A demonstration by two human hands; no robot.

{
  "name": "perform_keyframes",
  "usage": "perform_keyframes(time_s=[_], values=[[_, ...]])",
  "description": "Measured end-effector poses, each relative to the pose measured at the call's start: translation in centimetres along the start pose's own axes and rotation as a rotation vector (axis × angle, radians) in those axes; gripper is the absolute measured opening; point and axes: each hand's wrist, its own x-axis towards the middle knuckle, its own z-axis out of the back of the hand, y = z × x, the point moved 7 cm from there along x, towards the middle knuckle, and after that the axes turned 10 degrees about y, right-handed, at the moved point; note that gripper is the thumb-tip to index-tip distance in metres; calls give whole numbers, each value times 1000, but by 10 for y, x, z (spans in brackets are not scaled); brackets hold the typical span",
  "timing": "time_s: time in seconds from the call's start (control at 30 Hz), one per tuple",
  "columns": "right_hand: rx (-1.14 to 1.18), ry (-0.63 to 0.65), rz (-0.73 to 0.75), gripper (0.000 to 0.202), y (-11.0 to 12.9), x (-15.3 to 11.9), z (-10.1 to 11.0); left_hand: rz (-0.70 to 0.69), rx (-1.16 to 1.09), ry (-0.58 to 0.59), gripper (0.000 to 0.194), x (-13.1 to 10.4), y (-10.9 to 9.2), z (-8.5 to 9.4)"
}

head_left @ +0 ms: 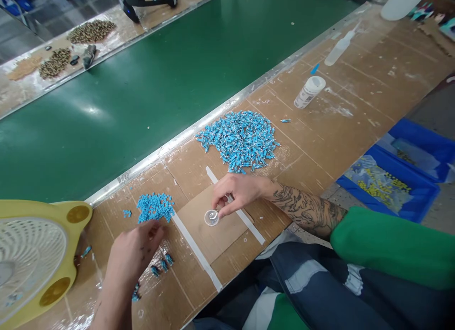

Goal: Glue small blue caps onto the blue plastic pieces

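My right hand (pixel 231 195) is closed, thumb and fingers pinching the rim of a small clear round dish (pixel 211 218). The dish is over a cardboard sheet (pixel 199 228) held down by strips of white tape. My left hand (pixel 137 247) is at the near edge of a pile of tiny blue pieces (pixel 154 207), its fingers curled together. What those fingertips hold, if anything, is hidden. A few blue figure-like parts (pixel 163 264) lie just right of my left wrist. Beyond my right hand is a large heap of blue-and-silver parts (pixel 241 138).
At the left stands a yellow fan (pixel 76 245). A green conveyor belt (pixel 170 88) runs along the far side. Farther right on the table are a white bottle (pixel 309 92) and a nozzle bottle (pixel 341 48). Blue crates (pixel 423 202) sit below the table's right edge.
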Motion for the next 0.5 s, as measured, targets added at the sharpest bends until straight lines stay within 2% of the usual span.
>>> perform_keyframes(time_s=[0.1,0.17,0.23,0.27,0.33,0.37,0.43,0.5], values=[[-39,50,22,17,0,2,-5,117,-377,-208,18,-18,27,5],[-76,55,21,15,-1,5,-8,108,-727,-366,17,-26,33,0],[-98,39,6,15,-3,7,-9,-63,-1099,-467,12,-23,21,-10],[-104,28,-4,15,-5,7,-9,-204,-1279,-487,11,-18,8,-15],[-116,9,-27,16,-7,8,-9,-471,-1564,-475,9,-6,-19,-22],[-124,1,-37,17,-8,8,-8,-561,-1672,-450,10,0,-32,-27],[-148,-10,-38,19,-7,9,-9,-642,-1829,-376,11,11,-53,-36],[-179,-10,6,19,-3,10,-12,-660,-1933,-280,14,18,-67,-46]])
